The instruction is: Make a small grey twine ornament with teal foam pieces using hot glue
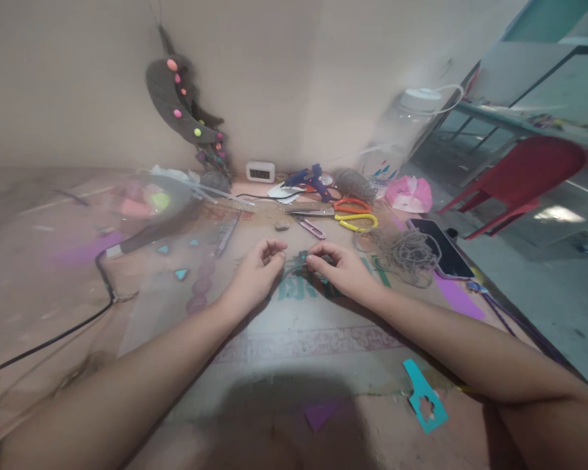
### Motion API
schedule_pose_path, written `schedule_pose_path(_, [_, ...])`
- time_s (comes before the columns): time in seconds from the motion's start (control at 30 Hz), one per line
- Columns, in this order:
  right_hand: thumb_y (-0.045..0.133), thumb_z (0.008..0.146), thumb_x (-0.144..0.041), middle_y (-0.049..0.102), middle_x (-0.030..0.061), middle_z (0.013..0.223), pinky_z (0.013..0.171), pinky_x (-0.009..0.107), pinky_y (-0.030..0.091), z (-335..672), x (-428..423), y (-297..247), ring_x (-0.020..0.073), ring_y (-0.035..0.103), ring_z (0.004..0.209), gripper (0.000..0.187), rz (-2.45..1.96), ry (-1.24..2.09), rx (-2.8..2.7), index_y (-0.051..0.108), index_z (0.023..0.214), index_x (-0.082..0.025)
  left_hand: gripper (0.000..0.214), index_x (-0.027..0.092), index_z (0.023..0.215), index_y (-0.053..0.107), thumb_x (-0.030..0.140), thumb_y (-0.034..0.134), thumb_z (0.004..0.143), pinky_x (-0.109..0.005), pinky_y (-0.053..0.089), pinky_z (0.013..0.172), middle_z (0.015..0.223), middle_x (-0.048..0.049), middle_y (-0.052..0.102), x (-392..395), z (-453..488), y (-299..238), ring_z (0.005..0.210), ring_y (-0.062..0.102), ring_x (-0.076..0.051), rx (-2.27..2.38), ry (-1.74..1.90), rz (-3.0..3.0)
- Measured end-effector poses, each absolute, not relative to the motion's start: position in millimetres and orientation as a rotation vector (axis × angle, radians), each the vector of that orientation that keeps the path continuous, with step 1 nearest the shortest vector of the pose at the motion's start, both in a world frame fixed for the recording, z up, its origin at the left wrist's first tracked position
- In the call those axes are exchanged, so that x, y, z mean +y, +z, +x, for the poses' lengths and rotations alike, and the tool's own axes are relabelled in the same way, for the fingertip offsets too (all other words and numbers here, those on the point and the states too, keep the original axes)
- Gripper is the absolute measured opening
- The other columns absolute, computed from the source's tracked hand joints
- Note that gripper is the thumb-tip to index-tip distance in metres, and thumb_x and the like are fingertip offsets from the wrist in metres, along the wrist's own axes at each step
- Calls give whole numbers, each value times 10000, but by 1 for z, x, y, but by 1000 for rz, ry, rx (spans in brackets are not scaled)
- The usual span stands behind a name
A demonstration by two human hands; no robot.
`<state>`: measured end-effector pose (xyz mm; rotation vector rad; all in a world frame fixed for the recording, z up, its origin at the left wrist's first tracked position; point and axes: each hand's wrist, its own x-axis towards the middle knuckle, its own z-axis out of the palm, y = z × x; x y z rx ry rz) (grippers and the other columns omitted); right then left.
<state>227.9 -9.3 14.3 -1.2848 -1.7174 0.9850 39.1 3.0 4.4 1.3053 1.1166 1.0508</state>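
Observation:
My left hand is curled into a loose pinch above the cardboard sheet. A thin grey yarn strand runs from its fingertips to a small dark yarn piece. My right hand presses its fingers closed on that same dark piece from the right. Both hands rest low over the cardboard, a few centimetres apart. What exactly lies under the right fingers is partly hidden.
A loose grey yarn tangle, a phone, scissors with yellow and orange handles, a blue glue gun, a small clock and a teal paper cutout lie around. A black cable crosses the left. A red chair stands right.

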Motion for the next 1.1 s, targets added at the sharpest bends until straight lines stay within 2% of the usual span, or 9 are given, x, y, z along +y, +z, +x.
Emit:
schedule_pose_path(0.2, [635, 840, -384, 664, 4, 728, 669, 276, 472, 228, -9, 14, 140, 597, 674, 194, -1284, 975, -1724, 636, 811, -192, 167, 204, 1014, 522, 243, 501, 853, -237, 345, 538, 599, 76, 465, 4, 38, -1, 545, 465, -120, 1084, 1042, 1304])
schedule_pose_path(0.4, [619, 854, -373, 659, -1, 732, 675, 270, 466, 229, -9, 13, 132, 587, 678, 188, -1278, 947, -1754, 638, 812, -190, 139, 205, 994, 515, 284, 516, 880, -237, 360, 533, 563, 92, 429, 3, 38, -1, 507, 430, -110, 987, 1079, 1196])
schedule_pose_path(0.47, [617, 859, -372, 664, 0, 728, 671, 270, 468, 229, -9, 13, 132, 587, 672, 188, -1274, 951, -1754, 639, 816, -191, 165, 188, 991, 546, 311, 552, 882, -240, 384, 556, 570, 81, 467, 3, 39, 1, 526, 458, -109, 963, 1068, 1205])
schedule_pose_path(0.53, [614, 863, -368, 669, 2, 729, 670, 271, 472, 229, -9, 13, 133, 590, 672, 184, -1271, 954, -1751, 640, 822, -192, 197, 168, 991, 595, 324, 598, 870, -245, 421, 612, 632, 41, 566, 3, 38, 1, 593, 527, -115, 973, 1048, 1239])
schedule_pose_path(0.67, [624, 854, -371, 677, 8, 740, 673, 279, 482, 228, -9, 13, 140, 601, 679, 182, -1269, 954, -1747, 647, 812, -195, 161, 163, 942, 652, 262, 666, 816, -262, 466, 726, 799, -18, 683, 4, 38, 0, 729, 617, -132, 1035, 1051, 1228])
schedule_pose_path(0.87, [629, 851, -377, 686, 9, 739, 681, 280, 493, 228, -9, 14, 142, 608, 684, 191, -1276, 961, -1750, 650, 816, -190, 192, 169, 907, 679, 259, 741, 749, -263, 465, 749, 860, -20, 676, 5, 37, 0, 790, 615, -139, 1081, 1074, 1275])
schedule_pose_path(1.1, [624, 853, -388, 665, 2, 723, 669, 276, 473, 229, -9, 14, 138, 593, 665, 201, -1280, 959, -1748, 645, 813, -193, 171, 176, 899, 654, 265, 703, 762, -246, 424, 660, 789, 6, 628, 3, 38, 4, 698, 556, -121, 1121, 1063, 1308])
